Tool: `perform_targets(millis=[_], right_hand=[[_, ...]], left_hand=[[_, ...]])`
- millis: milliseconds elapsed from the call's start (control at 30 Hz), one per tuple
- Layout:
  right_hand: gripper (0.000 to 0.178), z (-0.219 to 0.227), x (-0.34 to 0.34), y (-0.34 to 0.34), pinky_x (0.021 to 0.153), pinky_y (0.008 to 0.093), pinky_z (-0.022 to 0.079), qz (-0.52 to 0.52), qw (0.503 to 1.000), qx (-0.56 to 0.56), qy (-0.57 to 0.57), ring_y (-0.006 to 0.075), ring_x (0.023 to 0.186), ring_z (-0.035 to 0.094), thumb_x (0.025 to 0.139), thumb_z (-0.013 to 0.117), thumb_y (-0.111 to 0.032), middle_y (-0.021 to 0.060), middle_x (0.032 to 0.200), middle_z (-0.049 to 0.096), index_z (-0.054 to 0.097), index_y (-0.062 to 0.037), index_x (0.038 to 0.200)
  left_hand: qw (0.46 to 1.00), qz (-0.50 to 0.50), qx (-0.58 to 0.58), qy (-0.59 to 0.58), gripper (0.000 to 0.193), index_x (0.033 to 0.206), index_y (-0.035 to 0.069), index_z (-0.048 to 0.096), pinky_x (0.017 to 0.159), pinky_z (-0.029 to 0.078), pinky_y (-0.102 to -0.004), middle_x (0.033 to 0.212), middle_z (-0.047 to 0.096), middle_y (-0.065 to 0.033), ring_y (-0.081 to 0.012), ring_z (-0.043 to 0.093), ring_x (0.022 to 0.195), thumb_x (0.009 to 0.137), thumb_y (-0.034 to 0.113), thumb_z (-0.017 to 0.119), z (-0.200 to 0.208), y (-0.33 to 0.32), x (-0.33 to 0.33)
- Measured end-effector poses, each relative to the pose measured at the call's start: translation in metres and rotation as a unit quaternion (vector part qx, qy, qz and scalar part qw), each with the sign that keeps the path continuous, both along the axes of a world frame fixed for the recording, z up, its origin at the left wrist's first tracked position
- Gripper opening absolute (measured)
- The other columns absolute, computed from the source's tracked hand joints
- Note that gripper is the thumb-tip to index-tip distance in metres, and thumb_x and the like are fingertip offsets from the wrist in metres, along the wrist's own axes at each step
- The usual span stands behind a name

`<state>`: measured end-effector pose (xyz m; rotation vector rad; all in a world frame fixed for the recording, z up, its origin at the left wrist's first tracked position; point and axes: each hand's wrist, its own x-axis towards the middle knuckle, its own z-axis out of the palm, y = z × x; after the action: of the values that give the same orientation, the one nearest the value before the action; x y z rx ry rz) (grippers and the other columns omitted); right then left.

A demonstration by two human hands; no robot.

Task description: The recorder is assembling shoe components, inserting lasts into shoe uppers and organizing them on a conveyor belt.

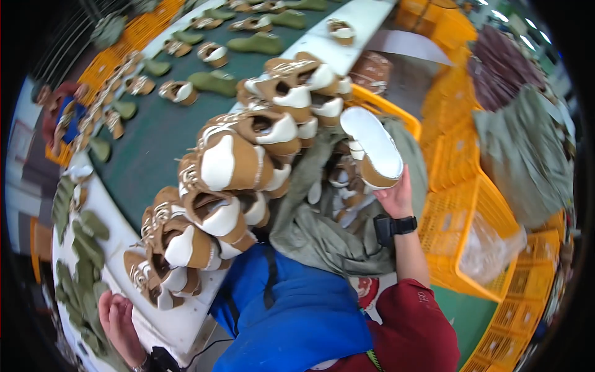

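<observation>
Right hand (396,195) gripping a white-soled shoe (375,149), cloth-lined yellow crate (387,110) below, left hand (121,325) near piled shoes (220,162)

Tabletop (145,177): green centre, pale border (315,47). Carried on near border: brown-and-white shoes (218,162), stacked in tiers; left, green foot-shaped forms (88,245), heaped; farther along, one single shoe (340,31). On green centre: scattered shoes (178,92), scattered forms (255,43).

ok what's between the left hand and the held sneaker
In the head view, stacked brown and white sneakers, then gray-green cloth, lie between the left hand and held sneaker.
</observation>
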<state>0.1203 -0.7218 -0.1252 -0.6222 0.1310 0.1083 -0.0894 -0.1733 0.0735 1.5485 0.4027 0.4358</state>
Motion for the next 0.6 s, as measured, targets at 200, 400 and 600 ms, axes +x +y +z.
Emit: perform_targets(millis=[200, 400, 600], right_hand=[[0.064, 0.075, -0.043, 0.019, 0.083, 0.0340, 0.044, -0.069, 0.994, -0.032, -0.081, 0.0216, 0.096, 0.056, 0.082, 0.045, -0.056, 0.0055, 0.117, 0.054, 0.041, -0.0132, 0.129], [0.067, 0.130, -0.031, 0.070, 0.090, 0.0337, 0.044, 0.097, 0.961, -0.100, -0.241, 0.0173, 0.107, 0.052, 0.073, 0.072, -0.027, 0.0065, 0.121, 0.051, 0.039, -0.0038, 0.127], [0.041, 0.220, -0.069, 0.248, 0.063, 0.0291, 0.047, 0.185, 0.620, -0.500, -0.576, 0.0205, 0.070, 0.059, 0.066, 0.076, -0.016, 0.0087, 0.082, 0.062, 0.057, -0.0004, 0.100]], left_hand=[[0.997, -0.065, -0.031, -0.034, 0.032, 0.116, -0.002, 0.046, 0.079, 0.047, -0.0259, 0.094, 0.054, -0.0082, -0.0143, 0.054, 0.086, 0.087, 0.010, 0.050, -0.011, 0.008, -0.014], [0.997, -0.069, 0.019, -0.039, 0.030, 0.113, -0.001, 0.048, 0.080, 0.046, -0.0293, 0.092, 0.057, -0.0087, -0.0163, 0.055, 0.084, 0.084, 0.005, 0.050, -0.014, 0.010, -0.046], [0.979, -0.195, 0.030, -0.041, 0.083, 0.138, 0.008, 0.018, 0.096, 0.034, -0.0389, 0.133, 0.036, -0.0140, -0.0222, 0.036, 0.121, 0.074, 0.032, 0.067, -0.003, -0.050, -0.033]])
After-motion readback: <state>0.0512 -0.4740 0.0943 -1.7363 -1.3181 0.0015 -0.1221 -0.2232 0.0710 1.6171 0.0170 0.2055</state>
